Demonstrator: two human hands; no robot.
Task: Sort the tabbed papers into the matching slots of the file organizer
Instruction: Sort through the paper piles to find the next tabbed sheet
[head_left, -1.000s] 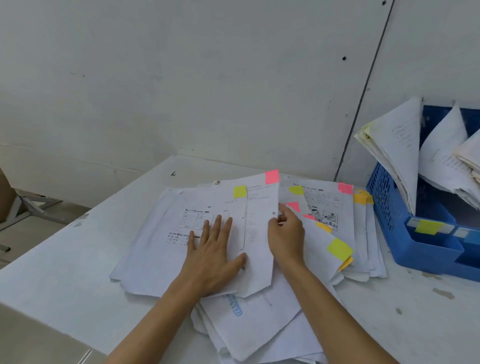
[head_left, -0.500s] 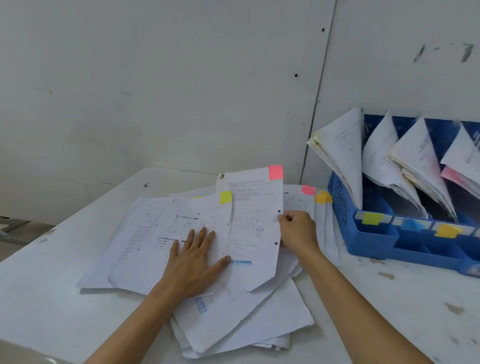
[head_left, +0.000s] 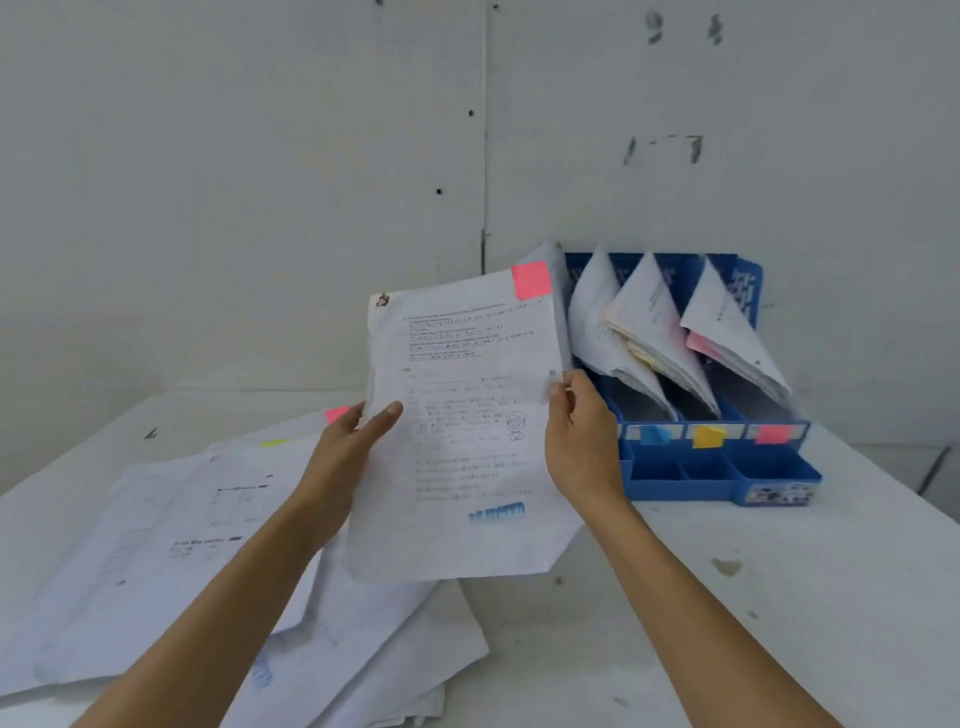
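I hold a printed paper with a pink tab (head_left: 462, 415) up off the table, its pink tab (head_left: 531, 279) at the top right corner. My left hand (head_left: 348, 452) grips its left edge and my right hand (head_left: 582, 431) pinches its right edge. Behind and to the right stands the blue file organizer (head_left: 727, 478), whose slots hold leaning papers. Its front carries blue (head_left: 654, 434), yellow (head_left: 707, 436) and pink (head_left: 773, 433) labels. The leftmost slot is hidden behind the held paper. A loose pile of tabbed papers (head_left: 208, 545) lies on the table at the left.
The white table (head_left: 753, 597) runs to a white wall behind. Small stains mark the table surface right of my right forearm. A pink tab (head_left: 336, 414) and a yellow tab (head_left: 274, 442) stick out at the pile's far edge.
The pink-tabbed paper has been lifted off the pile and raised toward the organizer. My left hand left the pile and took the paper's left edge. The view has swung right.
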